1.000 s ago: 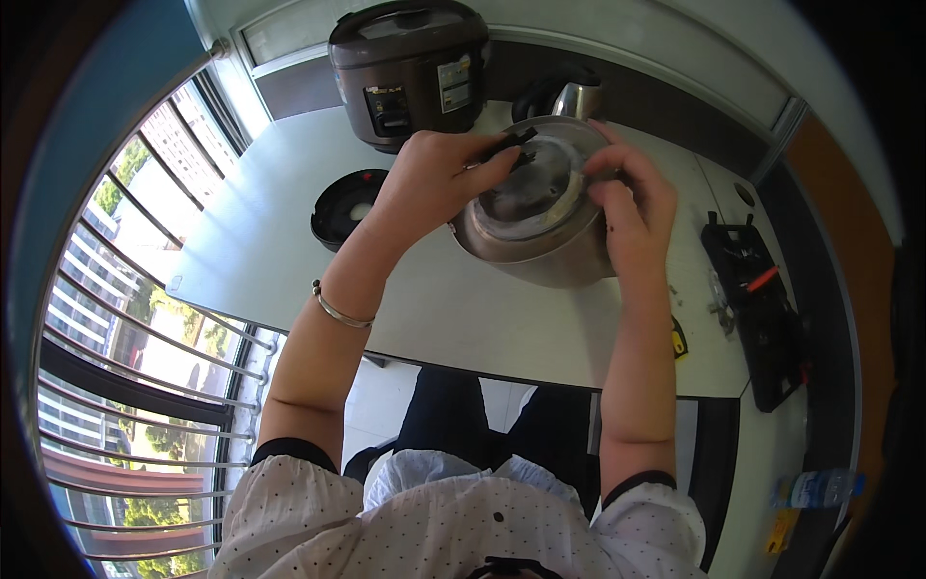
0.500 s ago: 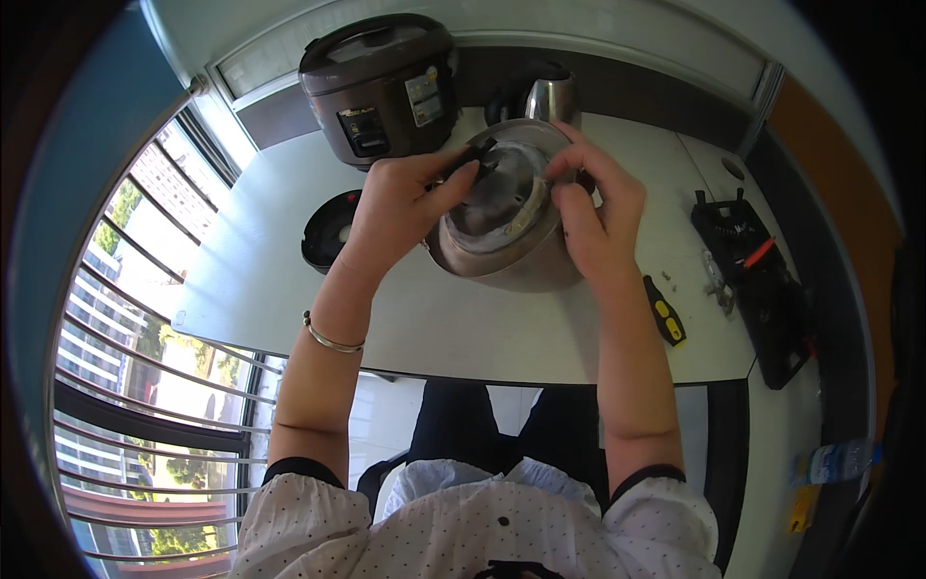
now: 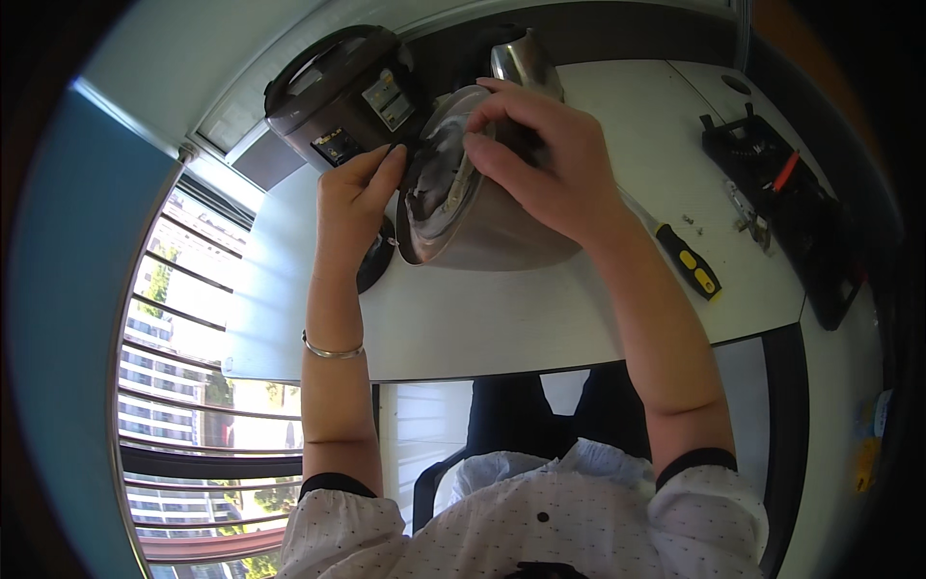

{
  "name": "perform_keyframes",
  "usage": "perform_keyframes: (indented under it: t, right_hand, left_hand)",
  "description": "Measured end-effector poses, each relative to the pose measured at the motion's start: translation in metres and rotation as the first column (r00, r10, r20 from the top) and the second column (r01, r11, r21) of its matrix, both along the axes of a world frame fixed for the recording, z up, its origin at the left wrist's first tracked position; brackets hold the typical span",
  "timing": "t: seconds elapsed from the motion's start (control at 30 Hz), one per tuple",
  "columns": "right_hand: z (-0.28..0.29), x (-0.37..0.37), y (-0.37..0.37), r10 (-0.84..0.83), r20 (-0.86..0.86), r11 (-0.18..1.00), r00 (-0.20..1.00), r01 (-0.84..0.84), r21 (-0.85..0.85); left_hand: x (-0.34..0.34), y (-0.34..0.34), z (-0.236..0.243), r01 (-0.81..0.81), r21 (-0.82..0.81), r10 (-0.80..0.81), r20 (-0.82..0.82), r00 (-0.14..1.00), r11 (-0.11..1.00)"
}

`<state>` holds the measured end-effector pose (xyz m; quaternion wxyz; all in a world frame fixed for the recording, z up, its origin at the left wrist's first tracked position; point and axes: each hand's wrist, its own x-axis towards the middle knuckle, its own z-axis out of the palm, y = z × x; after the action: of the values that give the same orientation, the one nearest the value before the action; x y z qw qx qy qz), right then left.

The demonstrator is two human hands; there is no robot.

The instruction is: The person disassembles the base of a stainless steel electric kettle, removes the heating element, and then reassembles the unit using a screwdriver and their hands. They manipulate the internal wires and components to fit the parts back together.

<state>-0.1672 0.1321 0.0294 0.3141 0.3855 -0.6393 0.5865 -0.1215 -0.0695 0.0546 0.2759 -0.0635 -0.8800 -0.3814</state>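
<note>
A large metal pot [image 3: 502, 232] lies tipped on the table, its round end [image 3: 439, 179] with a dark middle and pale ring turned sideways and up. My left hand [image 3: 357, 198] pinches a black piece [image 3: 397, 152] at the left side of that end. My right hand [image 3: 550, 164] grips the pot's upper right edge with thumb and forefinger, covering part of it. A black round tray [image 3: 376, 261] is partly hidden behind my left wrist. A yellow-and-black screwdriver [image 3: 690, 261] lies right of the pot, beside small screws [image 3: 693, 224].
A brown rice cooker [image 3: 352, 87] and a steel kettle [image 3: 521, 63] stand at the back of the white table [image 3: 482, 328]. An open black tool case [image 3: 820, 251] with red-handled and metal tools lies at the right. A barred window [image 3: 193, 386] is on the left.
The pot's end has turned more edge-on. Both hands moved with it, my left hand toward the left. The view has also shifted, uncovering more of the screwdriver.
</note>
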Motion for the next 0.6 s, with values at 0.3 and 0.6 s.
perform_keyframes:
  t: [0.3, 0.6]
  right_hand:
    - [-0.008, -0.013, 0.000, -0.078, -0.098, 0.993, 0.992, 0.068, -0.097]
    - [-0.009, -0.015, 0.001, -0.122, -0.006, 0.977, 0.993, 0.119, -0.175]
  left_hand:
    - [-0.015, -0.005, -0.001, 0.047, 0.018, -0.046, -0.005, 0.999, 0.999]
    - [-0.014, 0.014, 0.009, -0.001, -0.092, -0.001, -0.015, 1.000, 0.996]
